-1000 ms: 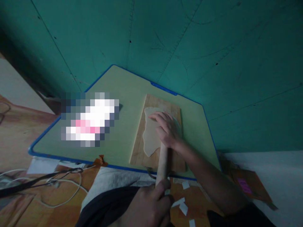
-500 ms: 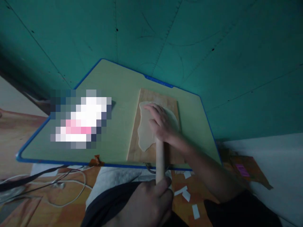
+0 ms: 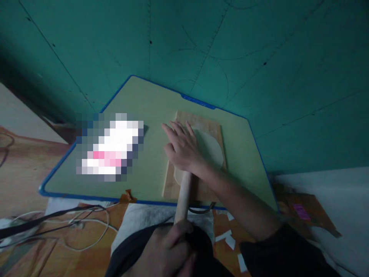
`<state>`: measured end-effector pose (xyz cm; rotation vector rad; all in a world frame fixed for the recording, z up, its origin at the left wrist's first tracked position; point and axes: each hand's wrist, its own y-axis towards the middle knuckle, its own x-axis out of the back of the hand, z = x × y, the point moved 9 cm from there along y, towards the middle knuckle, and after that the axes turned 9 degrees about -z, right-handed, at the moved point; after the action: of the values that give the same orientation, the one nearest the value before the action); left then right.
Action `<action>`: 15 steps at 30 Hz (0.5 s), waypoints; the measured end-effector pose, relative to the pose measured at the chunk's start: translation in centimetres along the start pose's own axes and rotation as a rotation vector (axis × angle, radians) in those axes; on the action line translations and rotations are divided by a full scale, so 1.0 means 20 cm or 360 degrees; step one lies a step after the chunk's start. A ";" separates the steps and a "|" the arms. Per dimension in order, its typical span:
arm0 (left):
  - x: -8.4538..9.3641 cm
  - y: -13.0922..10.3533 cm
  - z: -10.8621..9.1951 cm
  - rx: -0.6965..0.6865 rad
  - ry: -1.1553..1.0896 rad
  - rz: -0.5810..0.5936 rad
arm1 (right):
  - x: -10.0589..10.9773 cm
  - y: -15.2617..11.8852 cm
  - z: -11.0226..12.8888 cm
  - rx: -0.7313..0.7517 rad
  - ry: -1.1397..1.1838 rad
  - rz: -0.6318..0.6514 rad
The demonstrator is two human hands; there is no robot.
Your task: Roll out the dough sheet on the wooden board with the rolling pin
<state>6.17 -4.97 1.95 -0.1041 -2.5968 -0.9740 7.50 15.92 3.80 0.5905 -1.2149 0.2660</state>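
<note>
A pale, flat sheet of dough (image 3: 209, 148) lies on a wooden board (image 3: 170, 184), and its left part is covered by my right hand (image 3: 184, 150). That hand is palm down with the fingers stretched out and spread, over the far end of a wooden rolling pin (image 3: 183, 196). My left hand (image 3: 170, 246), low in the view near my lap, is closed round the near end of the pin. From there the pin runs up over the dough, and its far end is hidden under my right palm.
The board rests on a small blue-edged table (image 3: 150, 161). A blurred-out bright object (image 3: 115, 146) stands on its left. Behind is a green wall (image 3: 184, 38). White cables (image 3: 106, 227) lie at lower left, and paper scraps (image 3: 230, 241) lie on the floor.
The rolling pin and both hands have shifted left over the dough, uncovering more of its right side. My right fingers are spread wider. The camera view has moved slightly.
</note>
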 end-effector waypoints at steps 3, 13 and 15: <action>-0.10 0.06 -0.04 -0.0073 0.0114 0.0306 | 0.04 -0.08 -0.11 0.0009 0.0124 -0.0010; 0.05 0.03 -0.01 -0.0061 0.0160 0.0165 | 0.00 -0.05 -0.09 -0.0040 -0.0011 0.0097; 0.14 0.01 0.02 0.0035 0.0284 0.0005 | -0.01 0.02 -0.01 -0.0088 -0.0042 0.0028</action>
<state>3.45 -4.83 2.84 -0.0145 -2.4427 -0.9100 7.26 16.42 3.63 0.5371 -1.2496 0.2398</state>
